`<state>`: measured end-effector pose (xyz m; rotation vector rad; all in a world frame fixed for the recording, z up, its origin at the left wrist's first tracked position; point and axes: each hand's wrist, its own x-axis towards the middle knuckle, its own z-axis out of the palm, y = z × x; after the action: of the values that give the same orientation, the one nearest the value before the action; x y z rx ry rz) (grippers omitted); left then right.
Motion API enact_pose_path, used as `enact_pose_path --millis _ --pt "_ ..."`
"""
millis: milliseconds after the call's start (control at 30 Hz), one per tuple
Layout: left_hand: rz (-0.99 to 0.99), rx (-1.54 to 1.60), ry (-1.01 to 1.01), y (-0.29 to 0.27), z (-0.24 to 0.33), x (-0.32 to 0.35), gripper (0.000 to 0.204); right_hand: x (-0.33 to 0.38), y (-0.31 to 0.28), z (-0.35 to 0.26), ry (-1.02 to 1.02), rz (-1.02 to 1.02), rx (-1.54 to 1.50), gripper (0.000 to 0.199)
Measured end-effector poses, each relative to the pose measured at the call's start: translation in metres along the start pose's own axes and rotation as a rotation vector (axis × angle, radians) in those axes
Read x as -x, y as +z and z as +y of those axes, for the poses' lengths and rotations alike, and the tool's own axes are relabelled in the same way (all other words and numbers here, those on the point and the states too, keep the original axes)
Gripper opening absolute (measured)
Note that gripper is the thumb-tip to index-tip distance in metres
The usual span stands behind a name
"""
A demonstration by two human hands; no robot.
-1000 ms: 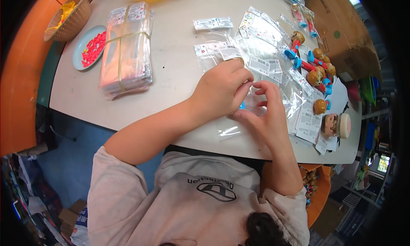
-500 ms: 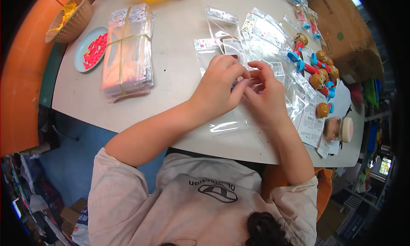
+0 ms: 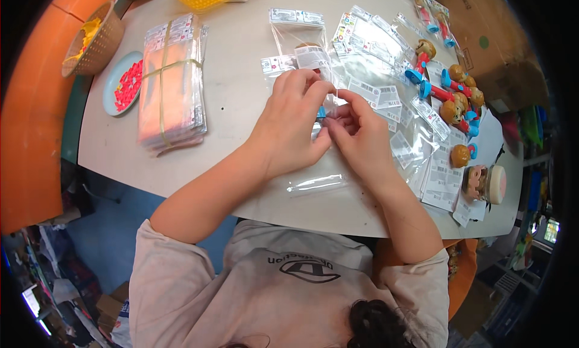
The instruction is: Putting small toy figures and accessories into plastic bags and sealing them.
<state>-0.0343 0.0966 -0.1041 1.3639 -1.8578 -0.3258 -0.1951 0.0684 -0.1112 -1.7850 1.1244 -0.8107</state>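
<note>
Bagging step in hand, as I judge it. My left hand point(image 3: 289, 127) and right hand point(image 3: 362, 140) meet mid-table point(image 3: 235, 76), grips pressed together, pinching a small blue piece point(image 3: 321, 112) at the mouth of a clear bag point(image 3: 316, 182) lying under them. Loose bags point(image 3: 368, 40) and toy figures point(image 3: 452, 100) lie beyond. Next move calls for a steady pinch while holding the bag mouth apart.

I see bundle of bags point(image 3: 172, 88) on bench point(image 3: 235, 64) left of my hands; dish point(image 3: 123, 82) left of bundle, basket point(image 3: 96, 40) beyond; toy figures point(image 3: 452, 94) right; loose bags point(image 3: 368, 40) behind.
</note>
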Motion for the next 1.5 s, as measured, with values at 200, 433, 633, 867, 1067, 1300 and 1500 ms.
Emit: enact_pose_path --millis 200,433,633,867,1067,1300,1500 --pt "-0.007 -0.036 0.018 0.005 -0.011 0.000 0.032 0.000 -0.007 0.001 0.048 -0.017 -0.051 0.033" --pt "0.068 -0.075 0.089 0.008 -0.013 -0.005 0.012 0.001 -0.008 -0.003 0.064 -0.062 -0.065 0.028" --pt "0.051 -0.174 0.074 0.009 -0.016 -0.005 0.012 0.001 -0.016 0.006 0.125 -0.013 -0.113 0.026" --pt "0.097 -0.040 -0.047 0.009 -0.006 -0.004 0.017 0.000 -0.023 0.005 0.204 -0.021 -0.173 0.028" --pt "0.080 0.068 -0.070 0.016 -0.015 -0.001 0.017 0.011 -0.016 -0.020 -0.271 0.193 0.519 0.010" --pt "0.096 0.136 -0.105 0.017 -0.008 0.000 0.014 0.012 0.007 -0.019 -0.024 0.136 0.831 0.025" --pt "0.089 0.124 -0.065 0.020 -0.006 0.002 0.015 0.004 0.008 -0.006 -0.086 0.171 0.842 0.034"
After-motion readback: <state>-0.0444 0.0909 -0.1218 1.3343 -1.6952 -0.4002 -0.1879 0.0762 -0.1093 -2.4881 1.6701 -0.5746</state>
